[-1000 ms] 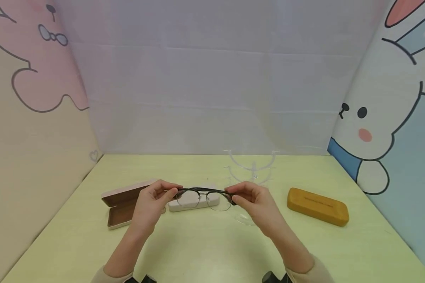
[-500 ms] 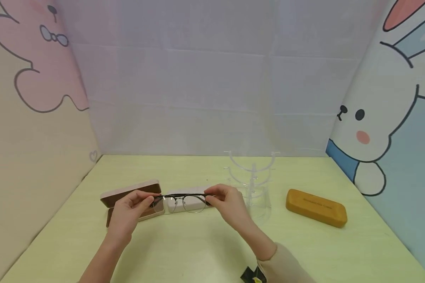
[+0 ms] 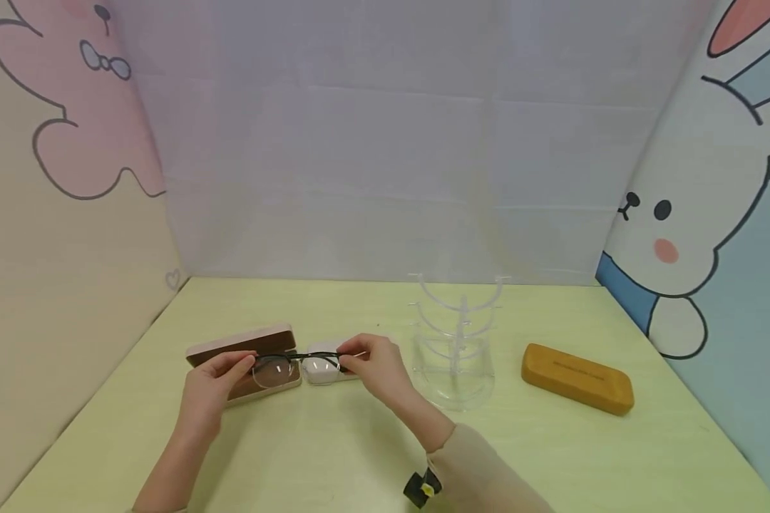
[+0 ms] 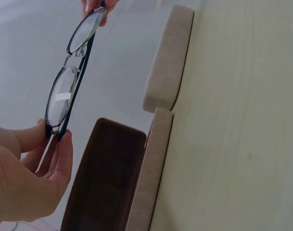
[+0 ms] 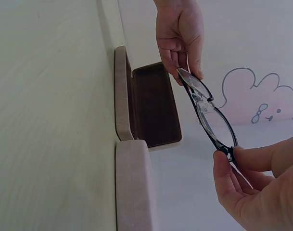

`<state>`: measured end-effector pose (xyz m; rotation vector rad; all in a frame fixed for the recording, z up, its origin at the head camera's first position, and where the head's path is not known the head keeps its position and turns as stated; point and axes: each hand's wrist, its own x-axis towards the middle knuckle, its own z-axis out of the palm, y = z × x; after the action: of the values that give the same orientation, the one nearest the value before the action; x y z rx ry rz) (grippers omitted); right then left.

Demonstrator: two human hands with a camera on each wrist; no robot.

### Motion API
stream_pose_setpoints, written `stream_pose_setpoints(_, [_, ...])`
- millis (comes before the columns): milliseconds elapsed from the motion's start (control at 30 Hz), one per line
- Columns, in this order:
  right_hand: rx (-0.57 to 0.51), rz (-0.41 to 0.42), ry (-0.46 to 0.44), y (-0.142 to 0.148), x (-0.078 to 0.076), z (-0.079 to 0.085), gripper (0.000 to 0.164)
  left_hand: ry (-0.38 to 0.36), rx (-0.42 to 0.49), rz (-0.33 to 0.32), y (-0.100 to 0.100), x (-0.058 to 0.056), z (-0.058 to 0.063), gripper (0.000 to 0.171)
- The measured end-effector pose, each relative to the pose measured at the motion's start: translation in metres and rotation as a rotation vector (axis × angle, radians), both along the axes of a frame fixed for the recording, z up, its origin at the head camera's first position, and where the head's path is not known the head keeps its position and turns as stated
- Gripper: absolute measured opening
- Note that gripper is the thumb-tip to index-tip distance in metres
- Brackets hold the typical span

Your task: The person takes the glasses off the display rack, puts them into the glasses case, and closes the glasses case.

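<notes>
A pair of dark-rimmed glasses (image 3: 272, 370) is held level above the table, temples folded behind the clear lenses. My left hand (image 3: 207, 388) pinches one outer corner of the frame between thumb and fingers. At the other corner my right hand (image 3: 380, 370) pinches it the same way. Below and behind the glasses lies an open pale glasses case (image 3: 240, 342) with a brown lining, its lid tilted up. In the left wrist view the dark inside of the open case (image 4: 108, 173) shows below the glasses. A shut pale case (image 5: 132, 183) lies beside the open one.
To the right of the hands stands a clear tiered display stand (image 3: 455, 356). Further right is a mustard-yellow glasses case (image 3: 577, 379). White and cartoon-printed walls enclose the back and sides of the pale table (image 3: 334, 463).
Both hands have carried the glasses to the left, from in front of the shut pale case toward the open one. The display stand, partly hidden by the right hand before, now shows fully.
</notes>
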<state>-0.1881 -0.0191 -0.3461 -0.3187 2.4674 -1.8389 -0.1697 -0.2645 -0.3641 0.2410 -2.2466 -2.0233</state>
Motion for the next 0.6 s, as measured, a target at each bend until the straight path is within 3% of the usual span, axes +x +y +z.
stream_pose_setpoints(300, [0.049,-0.017,-0.019,-0.023,-0.016,-0.014,0.007,-0.083,-0.115,0.081,-0.016,-0.005,-0.012,0.046])
stream_pose_setpoints(467, [0.127,-0.016,0.011,-0.033,-0.027,-0.020,0.009,-0.116,-0.077,0.114,-0.020,-0.008,-0.017,0.046])
stream_pose_setpoints(600, [0.202,-0.021,0.053,-0.043,-0.036,-0.024,0.010,-0.127,-0.111,0.143,-0.026,-0.009,-0.019,0.042])
